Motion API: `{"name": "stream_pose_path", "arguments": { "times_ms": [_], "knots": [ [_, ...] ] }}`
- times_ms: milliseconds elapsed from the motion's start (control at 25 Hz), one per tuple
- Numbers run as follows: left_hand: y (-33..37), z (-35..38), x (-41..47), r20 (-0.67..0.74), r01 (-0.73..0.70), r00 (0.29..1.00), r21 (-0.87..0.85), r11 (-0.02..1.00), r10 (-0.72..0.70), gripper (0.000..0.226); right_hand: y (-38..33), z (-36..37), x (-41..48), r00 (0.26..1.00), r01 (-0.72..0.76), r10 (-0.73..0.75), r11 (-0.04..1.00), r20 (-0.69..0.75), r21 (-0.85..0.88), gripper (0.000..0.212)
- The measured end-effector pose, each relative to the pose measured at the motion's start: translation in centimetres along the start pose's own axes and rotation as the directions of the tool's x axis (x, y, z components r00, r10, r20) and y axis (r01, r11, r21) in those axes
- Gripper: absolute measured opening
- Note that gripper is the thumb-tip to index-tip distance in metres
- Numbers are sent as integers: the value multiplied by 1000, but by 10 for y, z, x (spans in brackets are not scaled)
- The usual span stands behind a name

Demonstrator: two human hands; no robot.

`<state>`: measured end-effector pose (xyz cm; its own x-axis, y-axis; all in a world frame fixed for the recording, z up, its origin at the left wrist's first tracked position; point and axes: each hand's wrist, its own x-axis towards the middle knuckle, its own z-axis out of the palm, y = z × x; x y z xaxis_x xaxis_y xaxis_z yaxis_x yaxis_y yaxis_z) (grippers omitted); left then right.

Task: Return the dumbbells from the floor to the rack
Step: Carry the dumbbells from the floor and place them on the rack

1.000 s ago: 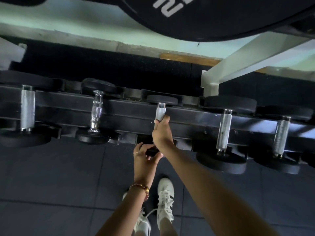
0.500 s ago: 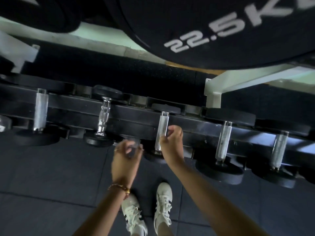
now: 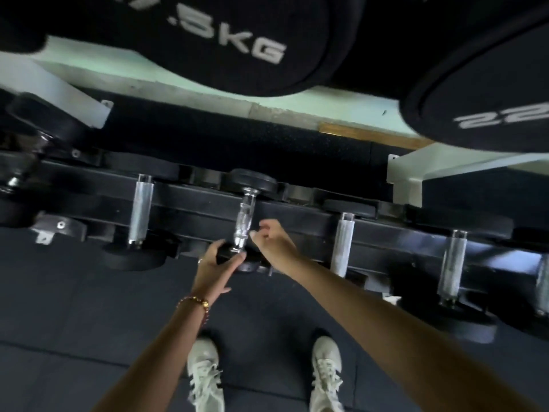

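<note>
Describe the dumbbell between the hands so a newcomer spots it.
Find the black rack crossing the frame. The dumbbell lies across it between the left hand and right hand. Only its handle is glossy and contoured; neighbours' are straight matte cylinders.

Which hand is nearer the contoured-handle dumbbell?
Left. The left hand curls over the near head of the dumbbell; the right hand hovers just right of its handle, holding nothing.

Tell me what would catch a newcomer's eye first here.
Huge black weights lettered KG loom across the top. At centre, the left hand grips the near end of a shiny-handled dumbbell on the rack, the right hand loosely curled beside it.
</note>
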<state>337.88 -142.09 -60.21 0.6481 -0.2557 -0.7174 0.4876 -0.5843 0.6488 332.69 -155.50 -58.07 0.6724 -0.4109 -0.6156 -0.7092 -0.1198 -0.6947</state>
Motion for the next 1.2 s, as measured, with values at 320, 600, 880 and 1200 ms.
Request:
{"name": "stream_pose_path", "arguments": {
  "times_ms": [320, 600, 880, 1200],
  "knots": [
    [-5, 3, 24, 47, 107, 994, -148, 983, -101, 14, -40, 76, 45, 923, -212, 226, 974, -310, 79, 50],
    [-23, 3, 31, 76, 101, 993, -83, 991, -95, 23, -33, 77, 46, 947, -226, 225, 974, -228, 19, 48],
    [-28, -35, 17, 147, -103, 986, 180, 978, 77, 40, -28, 74, 22, 940, -115, 163, 979, -301, 169, 61],
    [24, -144, 32, -450, -40, 841, 502, 864, 301, 53, -95, 74, 11, 977, 183, -192, 978, -92, -104, 31]
  ]
}}
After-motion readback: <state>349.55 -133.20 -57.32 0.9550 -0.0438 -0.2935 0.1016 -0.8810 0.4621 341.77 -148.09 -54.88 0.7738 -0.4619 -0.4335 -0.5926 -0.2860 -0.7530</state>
